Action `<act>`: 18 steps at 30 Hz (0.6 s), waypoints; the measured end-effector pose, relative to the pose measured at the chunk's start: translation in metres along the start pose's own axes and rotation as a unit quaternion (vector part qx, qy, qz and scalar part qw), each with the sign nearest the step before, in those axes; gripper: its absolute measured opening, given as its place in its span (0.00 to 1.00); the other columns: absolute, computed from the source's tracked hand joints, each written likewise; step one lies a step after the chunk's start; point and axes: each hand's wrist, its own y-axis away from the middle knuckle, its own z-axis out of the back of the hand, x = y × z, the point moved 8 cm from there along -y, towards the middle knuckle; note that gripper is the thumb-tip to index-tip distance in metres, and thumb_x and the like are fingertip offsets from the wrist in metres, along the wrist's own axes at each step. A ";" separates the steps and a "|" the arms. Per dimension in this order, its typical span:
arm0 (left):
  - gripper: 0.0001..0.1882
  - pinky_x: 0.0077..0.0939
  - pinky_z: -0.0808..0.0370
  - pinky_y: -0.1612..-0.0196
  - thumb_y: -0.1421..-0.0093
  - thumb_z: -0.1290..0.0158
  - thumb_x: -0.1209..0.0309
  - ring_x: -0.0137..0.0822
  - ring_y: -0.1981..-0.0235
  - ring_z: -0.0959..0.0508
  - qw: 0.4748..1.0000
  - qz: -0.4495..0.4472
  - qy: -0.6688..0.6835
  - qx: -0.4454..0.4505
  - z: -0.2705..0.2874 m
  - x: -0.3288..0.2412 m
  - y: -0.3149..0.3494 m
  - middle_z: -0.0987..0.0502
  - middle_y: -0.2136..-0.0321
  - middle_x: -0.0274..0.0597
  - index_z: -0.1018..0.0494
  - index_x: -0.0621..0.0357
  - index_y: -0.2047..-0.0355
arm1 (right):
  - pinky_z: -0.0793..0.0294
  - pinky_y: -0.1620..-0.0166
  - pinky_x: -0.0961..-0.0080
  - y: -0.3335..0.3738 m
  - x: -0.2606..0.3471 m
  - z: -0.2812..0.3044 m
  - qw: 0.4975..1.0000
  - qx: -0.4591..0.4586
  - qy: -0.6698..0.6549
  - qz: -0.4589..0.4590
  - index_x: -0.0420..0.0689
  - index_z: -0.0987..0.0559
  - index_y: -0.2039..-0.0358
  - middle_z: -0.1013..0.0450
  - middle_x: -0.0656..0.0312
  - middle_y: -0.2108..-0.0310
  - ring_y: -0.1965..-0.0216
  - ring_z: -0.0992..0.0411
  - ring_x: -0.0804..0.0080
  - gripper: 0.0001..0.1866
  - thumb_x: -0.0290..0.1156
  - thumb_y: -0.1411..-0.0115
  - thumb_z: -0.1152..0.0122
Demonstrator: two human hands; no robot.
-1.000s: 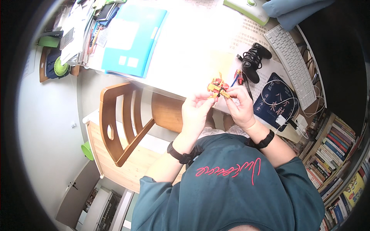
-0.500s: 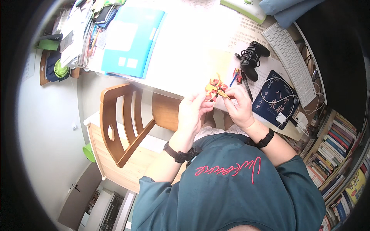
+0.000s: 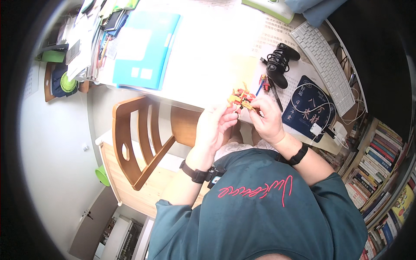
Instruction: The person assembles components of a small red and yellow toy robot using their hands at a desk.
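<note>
Between my hands, just over the table's near edge, is a small red and yellow toy figure with spiky parts, looking like a building-brick model. My right hand pinches its yellow part on the right side. My left hand is at the figure's left, fingers curled toward it and touching or nearly touching its lower part. Past my right hand lie a small red and blue toy piece and a black pen.
A black game controller wrapped in its cable lies beyond the right hand, near a white keyboard and a dark blue mat with white cables. A blue folder is at far left. A wooden chair stands left; a bookshelf right.
My left hand has loosened and shifted slightly left and down, its fingers less tight on the figure. The right hand keeps its pinch. The whole view has shifted slightly.
</note>
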 end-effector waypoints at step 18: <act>0.07 0.21 0.24 0.55 0.35 0.52 0.78 0.28 0.62 0.21 0.906 -0.248 -0.341 0.034 -0.029 -0.018 0.025 0.21 0.64 0.45 0.31 0.67 0.58 | 0.28 0.62 0.71 0.007 -0.007 0.003 0.997 0.005 -0.062 -0.034 0.39 0.27 0.69 0.28 0.54 0.68 0.66 0.28 0.59 0.07 0.18 0.50 0.42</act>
